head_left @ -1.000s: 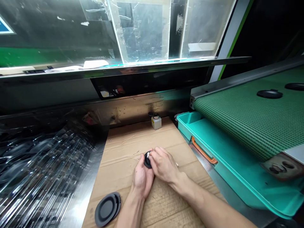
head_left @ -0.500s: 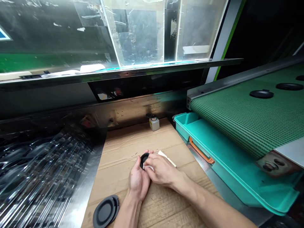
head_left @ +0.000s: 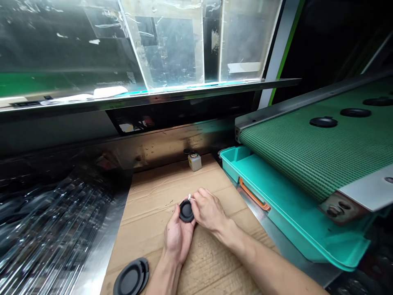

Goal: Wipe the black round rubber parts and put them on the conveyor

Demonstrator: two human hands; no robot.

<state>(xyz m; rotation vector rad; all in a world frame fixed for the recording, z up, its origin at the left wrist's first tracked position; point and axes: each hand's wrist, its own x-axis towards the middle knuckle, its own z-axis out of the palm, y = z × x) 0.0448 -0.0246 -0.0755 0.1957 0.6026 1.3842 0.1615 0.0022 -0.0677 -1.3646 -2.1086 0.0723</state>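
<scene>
In the middle of the head view, my left hand (head_left: 176, 235) cups a small black round lid (head_left: 186, 211) with a raised rim, its thumb on the left edge. My right hand (head_left: 210, 211) is closed at the lid's upper right edge. A small white scrap (head_left: 189, 197), cloth or paper, pokes out of its pinched fingertips. More black round lids (head_left: 130, 278) overlap on the cardboard (head_left: 153, 221) to the left of my left forearm. Beyond my hands stands a small pale square bottle (head_left: 195, 163) with a metal-looking top.
On the right, a green conveyor belt (head_left: 291, 151) carries several black round pieces (head_left: 324, 122). Under its end sits a turquoise tray (head_left: 294, 223) with an orange handle (head_left: 253, 194). Clear plastic-wrapped stacks (head_left: 61, 229) lie on the left. A metal ledge (head_left: 172, 92) crosses the back.
My right hand has moved from the lid's inside to its upper right edge, and the lid's face now shows more. The white strip seen beside my right hand is now hidden.
</scene>
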